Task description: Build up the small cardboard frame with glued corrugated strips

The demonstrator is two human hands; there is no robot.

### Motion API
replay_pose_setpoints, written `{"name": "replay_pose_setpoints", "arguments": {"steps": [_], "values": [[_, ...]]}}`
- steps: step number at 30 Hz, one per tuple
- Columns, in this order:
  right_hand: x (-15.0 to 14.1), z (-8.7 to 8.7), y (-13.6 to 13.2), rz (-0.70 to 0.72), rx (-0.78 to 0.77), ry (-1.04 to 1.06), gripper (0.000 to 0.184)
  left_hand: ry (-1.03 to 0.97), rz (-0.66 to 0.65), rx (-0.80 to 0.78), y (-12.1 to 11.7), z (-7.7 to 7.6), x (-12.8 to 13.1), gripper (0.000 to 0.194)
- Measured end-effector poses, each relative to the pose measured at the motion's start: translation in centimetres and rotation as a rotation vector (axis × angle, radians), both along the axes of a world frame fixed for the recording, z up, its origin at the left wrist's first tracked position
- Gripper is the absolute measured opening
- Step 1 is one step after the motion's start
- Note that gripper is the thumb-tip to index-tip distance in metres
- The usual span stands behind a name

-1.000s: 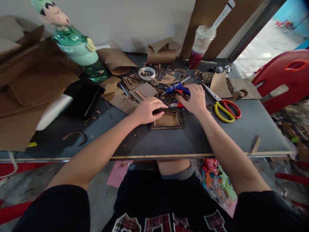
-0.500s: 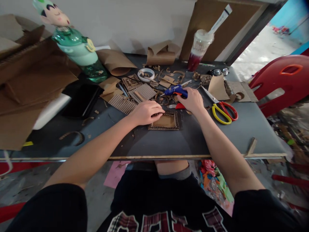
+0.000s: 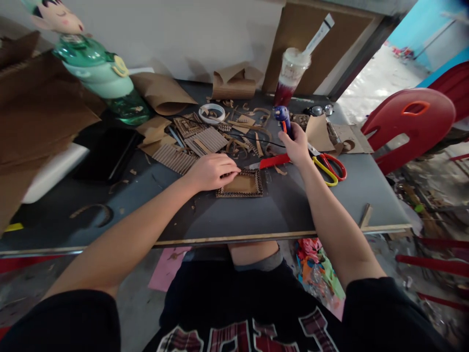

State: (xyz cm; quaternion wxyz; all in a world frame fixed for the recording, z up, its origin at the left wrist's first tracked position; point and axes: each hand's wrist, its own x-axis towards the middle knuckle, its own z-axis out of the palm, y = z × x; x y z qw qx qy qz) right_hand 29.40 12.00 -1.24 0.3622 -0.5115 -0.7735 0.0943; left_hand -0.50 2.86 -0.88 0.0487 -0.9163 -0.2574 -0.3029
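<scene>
On our bench (image 3: 205, 220), the frame (image 3: 243, 185) lay flat, just right of and partly under our left grip (image 3: 212, 172), its long axis running left to right. Its ridged border (image 3: 240, 194) looked built where visible; what remained, we couldn't tell. That grip was bunched there, perhaps pinching. Our right grip (image 3: 296, 144) was wrapped round the glue gun (image 3: 283, 117).

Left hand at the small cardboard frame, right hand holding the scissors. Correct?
Not the scissors: the head view shows the right hand holding a blue glue gun. The scissors lie on the table beside that hand. The left hand is indeed at the small cardboard frame.
</scene>
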Motion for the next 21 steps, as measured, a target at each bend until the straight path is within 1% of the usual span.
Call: {"name": "replay_pose_setpoints", "arguments": {"steps": [3, 7, 9, 12, 15, 19, 21], "values": [[-0.3, 0.6, -1.1, -0.027, -0.006, 0.057, 0.039, 0.001, -0.003, 0.019, -0.1, 0.1, 0.0, 0.025], [-1.6, 2.1, -3.2, 0.049, 0.055, -0.132, 0.037, 0.011, 0.003, -0.003, -0.1, 0.3, -0.2, 0.027], [-2.0, 2.5, -3.8, 0.069, 0.097, -0.212, 0.034, 0.009, 0.000, -0.029, 0.0, 0.3, -0.3, 0.028], [-1.8, 2.6, -3.8, 0.066, 0.108, -0.256, 0.035, 0.006, -0.002, -0.039, 0.1, 0.2, -0.4, 0.028], [-1.4, 2.6, -3.6, 0.060, 0.076, -0.276, 0.036, 0.027, 0.005, -0.050, 0.1, 0.2, -0.4, 0.029], [-1.2, 3.0, -3.7, 0.110, 0.085, -0.265, 0.033, 0.042, 0.019, -0.108, 0.1, 0.3, -0.4, 0.029], [-1.3, 3.1, -3.8, 0.128, 0.108, -0.244, 0.031, 0.049, 0.036, -0.111, 0.1, 0.2, -0.3, 0.030]]}}
